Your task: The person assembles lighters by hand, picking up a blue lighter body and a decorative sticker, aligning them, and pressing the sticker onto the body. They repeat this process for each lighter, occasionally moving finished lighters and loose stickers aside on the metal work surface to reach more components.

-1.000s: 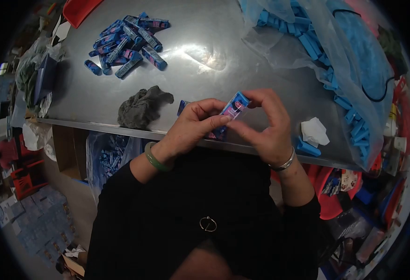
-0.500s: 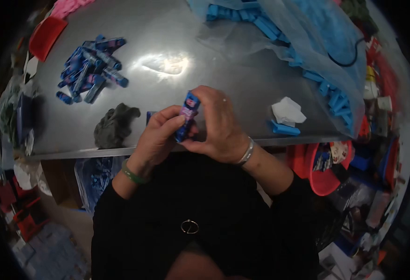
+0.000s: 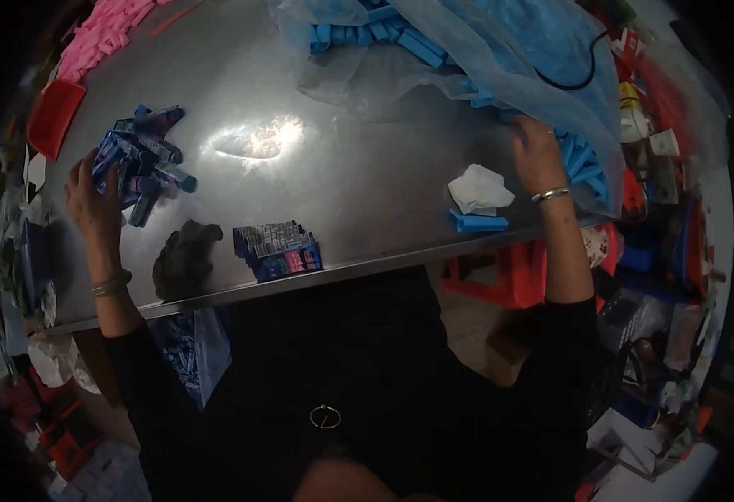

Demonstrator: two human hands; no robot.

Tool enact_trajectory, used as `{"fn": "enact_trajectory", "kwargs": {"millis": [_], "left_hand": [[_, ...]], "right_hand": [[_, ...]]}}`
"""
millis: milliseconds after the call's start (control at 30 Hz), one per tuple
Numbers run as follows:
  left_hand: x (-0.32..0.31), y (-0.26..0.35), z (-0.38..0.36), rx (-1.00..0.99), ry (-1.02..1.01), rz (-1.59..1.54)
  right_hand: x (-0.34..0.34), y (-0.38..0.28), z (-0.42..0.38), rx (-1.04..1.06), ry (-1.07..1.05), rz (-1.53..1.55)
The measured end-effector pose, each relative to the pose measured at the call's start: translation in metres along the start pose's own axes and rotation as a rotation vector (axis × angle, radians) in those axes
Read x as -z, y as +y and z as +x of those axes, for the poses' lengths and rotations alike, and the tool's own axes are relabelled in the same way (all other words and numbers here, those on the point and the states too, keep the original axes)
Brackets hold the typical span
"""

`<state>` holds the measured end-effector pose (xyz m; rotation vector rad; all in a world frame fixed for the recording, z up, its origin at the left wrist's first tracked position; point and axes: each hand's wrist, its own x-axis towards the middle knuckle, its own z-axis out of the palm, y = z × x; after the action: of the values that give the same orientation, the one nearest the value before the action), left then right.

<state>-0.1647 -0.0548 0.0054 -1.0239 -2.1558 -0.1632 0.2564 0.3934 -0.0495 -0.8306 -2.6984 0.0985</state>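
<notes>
My left hand (image 3: 93, 201) is at the left edge of a pile of printed blue packs (image 3: 162, 149), fingers apart around its near side. On the right, my right hand (image 3: 539, 157) reaches to the plain blue pieces (image 3: 580, 159) beside the clear plastic bag (image 3: 513, 50). Its thumb and fingers are apart, and the fingertips touch or nearly touch one piece. A row of printed packs (image 3: 290, 261) lies by the table's front edge, between a dark crumpled cloth (image 3: 184, 261) and a single blue piece (image 3: 478, 222) under white crumpled paper (image 3: 480, 190).
Pink pieces (image 3: 103, 38) and a red scoop (image 3: 55, 120) are at the metal table's (image 3: 342, 176) far left. A black cord loop (image 3: 580, 82) lies on the bag. Below the front edge stand a red stool (image 3: 509, 280) and a bag of blue packs (image 3: 191, 356).
Both hands have parted from the centre, the left to the printed pile, the right to the plain blue pieces. The pack they held is no longer between them. The camera view has shifted.
</notes>
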Motion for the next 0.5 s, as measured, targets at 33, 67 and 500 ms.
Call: {"fn": "enact_trajectory", "kwargs": {"millis": [33, 67, 500], "left_hand": [[0.004, 0.008, -0.004, 0.002, -0.005, 0.005], [0.009, 0.03, -0.011, 0.112, -0.147, -0.339], [0.039, 0.158, -0.073, -0.064, -0.749, -1.074]], "right_hand": [[-0.007, 0.023, 0.004, -0.03, -0.009, -0.043], [-0.013, 0.039, 0.006, -0.022, -0.015, -0.035], [-0.03, 0.057, 0.013, 0.106, -0.004, -0.392]]}}
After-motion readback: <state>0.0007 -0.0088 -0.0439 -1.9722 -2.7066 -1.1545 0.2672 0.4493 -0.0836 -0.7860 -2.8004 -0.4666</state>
